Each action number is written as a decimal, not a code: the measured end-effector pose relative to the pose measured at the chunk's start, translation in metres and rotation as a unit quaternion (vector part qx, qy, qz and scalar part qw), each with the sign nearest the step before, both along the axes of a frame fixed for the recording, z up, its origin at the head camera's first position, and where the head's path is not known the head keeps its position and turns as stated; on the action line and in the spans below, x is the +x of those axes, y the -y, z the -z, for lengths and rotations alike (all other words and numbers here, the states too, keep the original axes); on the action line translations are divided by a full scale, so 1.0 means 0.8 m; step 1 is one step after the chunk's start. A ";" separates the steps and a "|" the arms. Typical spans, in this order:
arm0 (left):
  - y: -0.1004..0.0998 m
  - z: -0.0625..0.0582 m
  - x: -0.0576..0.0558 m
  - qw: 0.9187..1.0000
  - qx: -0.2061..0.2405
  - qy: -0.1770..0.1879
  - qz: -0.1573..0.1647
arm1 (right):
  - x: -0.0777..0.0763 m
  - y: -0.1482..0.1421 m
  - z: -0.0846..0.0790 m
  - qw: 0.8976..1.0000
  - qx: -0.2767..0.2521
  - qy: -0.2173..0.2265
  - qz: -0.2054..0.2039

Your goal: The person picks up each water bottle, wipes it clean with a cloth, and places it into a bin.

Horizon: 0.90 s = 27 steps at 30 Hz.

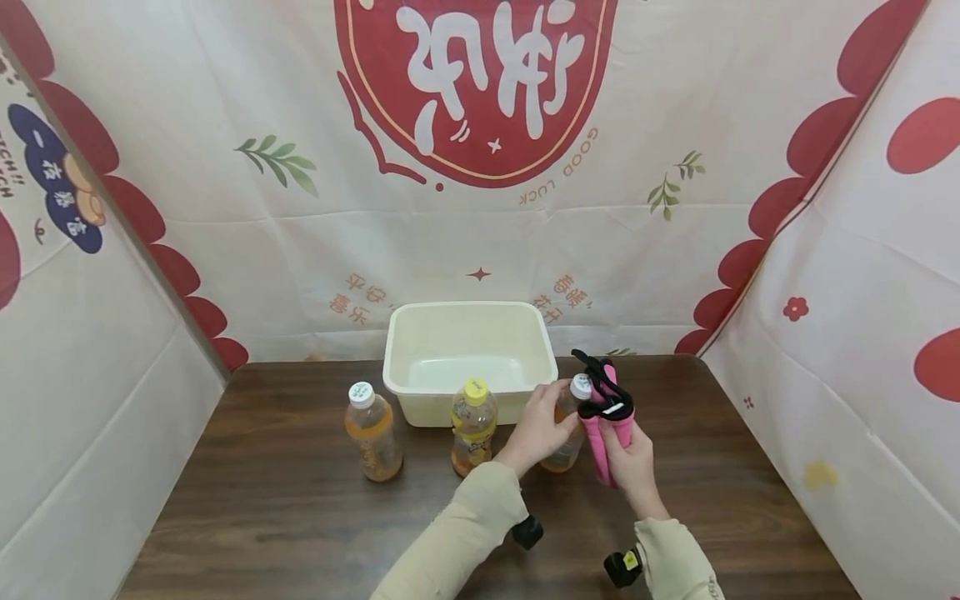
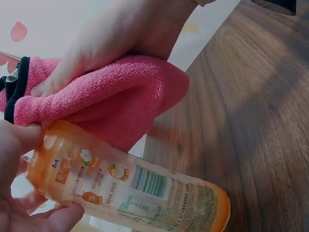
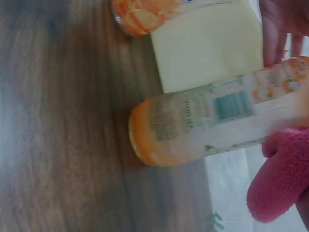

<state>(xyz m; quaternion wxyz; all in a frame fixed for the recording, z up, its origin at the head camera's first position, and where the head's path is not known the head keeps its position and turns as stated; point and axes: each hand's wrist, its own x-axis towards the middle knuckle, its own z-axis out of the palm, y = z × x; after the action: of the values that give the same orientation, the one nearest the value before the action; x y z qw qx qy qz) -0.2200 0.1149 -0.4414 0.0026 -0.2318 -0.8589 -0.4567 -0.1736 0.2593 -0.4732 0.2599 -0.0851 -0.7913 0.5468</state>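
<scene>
My left hand grips the upper part of a clear plastic bottle with a white cap, an orange band and a printed label with a barcode. My right hand holds a folded pink towel-like cloth with black trim and a black strap. The cloth is beside the bottle's upper part and appears to touch it in the left wrist view. In the right wrist view, the bottle's base looks slightly above the table, though I cannot tell for certain.
A cream plastic basin stands at the table's back edge. In front of it is a yellow-capped bottle, and to the left a white-capped bottle. Printed cloth walls enclose the brown wooden table.
</scene>
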 end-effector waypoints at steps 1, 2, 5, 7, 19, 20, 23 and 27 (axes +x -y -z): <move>0.000 0.001 0.001 1.000 0.001 0.001 0.001 | 0.001 0.001 0.002 1.000 -0.011 0.000 0.000; 0.001 0.002 0.002 1.000 0.002 0.002 0.001 | 0.003 0.003 0.002 1.000 -0.016 -0.005 -0.005; 0.002 0.003 0.006 1.000 0.003 0.013 0.004 | 0.012 0.011 -0.001 1.000 -0.023 -0.002 -0.005; 0.002 0.003 0.008 1.000 0.004 0.021 0.005 | 0.018 0.015 -0.003 1.000 -0.023 0.001 -0.007; 0.002 0.006 0.009 0.999 0.025 0.023 0.008 | 0.005 -0.016 0.116 0.989 0.079 0.108 -0.063; 0.002 0.006 0.008 0.999 0.026 0.023 0.008 | 0.005 -0.016 0.117 0.988 0.080 0.112 -0.064; 0.000 0.005 0.006 0.999 0.025 0.031 0.007 | 0.005 -0.019 0.112 0.986 0.092 0.123 -0.063; -0.004 0.004 0.005 0.999 0.024 0.039 0.005 | 0.005 -0.026 0.081 0.987 0.085 0.127 -0.058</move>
<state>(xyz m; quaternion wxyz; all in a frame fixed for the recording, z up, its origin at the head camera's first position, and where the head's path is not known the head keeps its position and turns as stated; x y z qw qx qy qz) -0.2161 0.1184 -0.4444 -0.0276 -0.2183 -0.8457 -0.4862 -0.1695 0.2801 -0.5383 0.1319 -0.0856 -0.8651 0.4763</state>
